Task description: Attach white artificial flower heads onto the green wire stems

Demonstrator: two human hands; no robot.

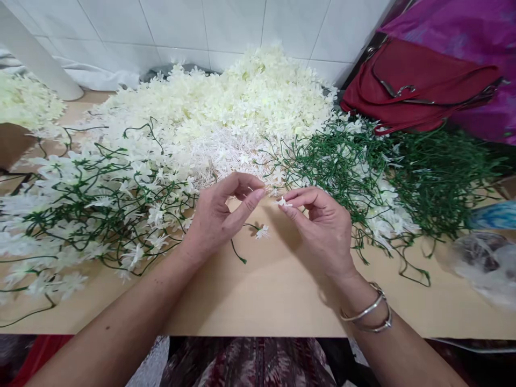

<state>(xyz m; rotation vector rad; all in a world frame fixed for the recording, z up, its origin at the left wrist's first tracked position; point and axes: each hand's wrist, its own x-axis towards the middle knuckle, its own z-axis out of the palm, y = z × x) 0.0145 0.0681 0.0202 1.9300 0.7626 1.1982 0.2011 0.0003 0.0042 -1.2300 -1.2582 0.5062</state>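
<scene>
My right hand pinches a small white artificial flower between thumb and fingertips, above the table. Just to its left, my left hand has its thumb and fingertips brought together; anything between them is too small to make out. Below the left hand, a green stem and a white blossom with stamens show against the tabletop. Part of their stems is hidden behind the hand, so I cannot tell whether it holds them. The two hands are close but apart.
White petals form a big heap along the tiled wall. Stemmed white flowers lie at left, green stems at right. Further right are a red bag, a purple bag and a clear plastic bag. A white pipe stands at left.
</scene>
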